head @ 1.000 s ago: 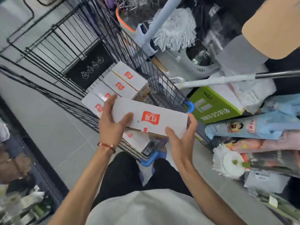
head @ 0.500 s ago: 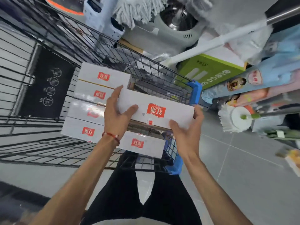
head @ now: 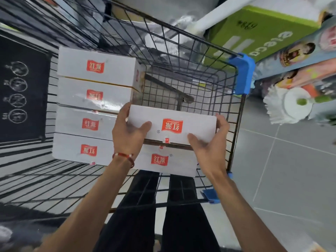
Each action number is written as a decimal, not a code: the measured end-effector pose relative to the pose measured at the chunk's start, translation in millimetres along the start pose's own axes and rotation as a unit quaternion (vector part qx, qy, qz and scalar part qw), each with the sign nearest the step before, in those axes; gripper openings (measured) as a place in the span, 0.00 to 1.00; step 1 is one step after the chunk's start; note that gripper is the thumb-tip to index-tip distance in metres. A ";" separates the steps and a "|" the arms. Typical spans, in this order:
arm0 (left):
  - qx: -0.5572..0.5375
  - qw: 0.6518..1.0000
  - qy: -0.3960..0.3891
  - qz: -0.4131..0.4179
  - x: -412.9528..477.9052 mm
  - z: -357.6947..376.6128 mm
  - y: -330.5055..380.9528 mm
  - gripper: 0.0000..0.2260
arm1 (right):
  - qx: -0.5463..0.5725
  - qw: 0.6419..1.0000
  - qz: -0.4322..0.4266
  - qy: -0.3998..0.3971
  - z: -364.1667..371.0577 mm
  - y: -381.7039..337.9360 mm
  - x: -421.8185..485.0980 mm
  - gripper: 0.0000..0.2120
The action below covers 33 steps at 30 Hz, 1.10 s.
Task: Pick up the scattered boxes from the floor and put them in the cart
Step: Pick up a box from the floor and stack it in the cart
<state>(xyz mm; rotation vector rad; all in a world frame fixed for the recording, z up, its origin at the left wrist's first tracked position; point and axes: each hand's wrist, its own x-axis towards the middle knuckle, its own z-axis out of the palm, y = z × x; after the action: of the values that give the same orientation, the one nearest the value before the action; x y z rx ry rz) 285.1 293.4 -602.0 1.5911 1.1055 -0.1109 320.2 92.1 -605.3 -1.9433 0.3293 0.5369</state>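
I have both hands clamped on the ends of the white box [head: 172,122]. My left hand [head: 127,135] lays its thumb across the top face with the fingers curled round the far edge. My right hand [head: 209,142] does the same at the other end, thumb on top and fingers hooked round the side. Compared with half a second ago, the box has dropped from rim height to well inside the wire walls of the cart [head: 200,57], and its red logo now faces me more squarely. Directly beneath my grip lies a lower box [head: 163,160]. A dark strip shows between the two, and I cannot tell whether they touch. Just past my left hand, the row of four boxes [head: 87,110] sits as it did before, packed side by side on the basket floor. Beyond my right hand the cart's side wall runs up to a blue corner guard [head: 242,75], with a green carton [head: 254,33] outside it. A red cord bracelet [head: 125,157] circles my left wrist.
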 end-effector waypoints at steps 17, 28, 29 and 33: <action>0.202 0.979 0.032 0.011 24.3 -6.3 -49.1 0.31 | -0.043 0.996 0.064 -0.046 26.5 34.5 9.4 0.45; 0.283 0.958 0.024 -0.030 22.5 -18.8 -74.3 0.49 | -0.030 0.991 0.119 -0.057 33.4 30.9 -2.3 0.50; 0.306 0.951 0.021 -0.027 22.3 -19.8 -76.1 0.49 | -0.029 0.990 0.124 -0.056 34.9 29.9 -4.3 0.50; 0.338 0.941 0.020 -0.024 20.9 -22.3 -80.0 0.49 | -0.033 0.989 0.137 -0.052 39.8 30.2 -12.1 0.54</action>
<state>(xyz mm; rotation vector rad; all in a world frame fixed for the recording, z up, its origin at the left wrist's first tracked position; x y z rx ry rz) 231.1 317.2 -664.1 2.1768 1.2078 -0.5411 287.1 115.6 -636.9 -1.9369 0.5216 0.8350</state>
